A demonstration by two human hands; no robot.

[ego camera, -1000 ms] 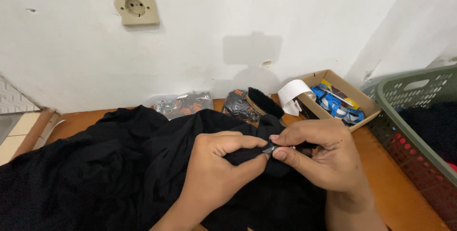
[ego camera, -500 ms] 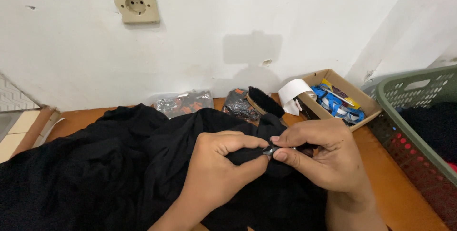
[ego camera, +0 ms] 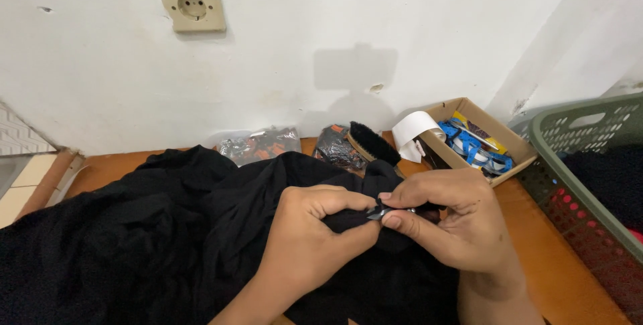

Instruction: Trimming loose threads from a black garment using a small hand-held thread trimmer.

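A black garment [ego camera: 134, 245] lies bunched across the wooden table [ego camera: 556, 265]. My left hand [ego camera: 315, 238] pinches a fold of the black cloth, fingers curled shut. Touching it from the right, my right hand [ego camera: 462, 224] grips a small dark metal tool [ego camera: 376, 214] between thumb and forefinger, its tip at the cloth. What kind of tool it is cannot be told, since the fingers hide most of it.
A green plastic basket [ego camera: 589, 164] with dark cloth stands at the right. Behind the hands are an open cardboard box [ego camera: 495, 131] of small blue items, a white tape roll [ego camera: 412, 131], a black brush [ego camera: 372, 143] and two plastic packets [ego camera: 258, 144]. A wall socket [ego camera: 191, 4] is above.
Both hands stay pressed together on the cloth; they have barely shifted. The view has moved slightly.
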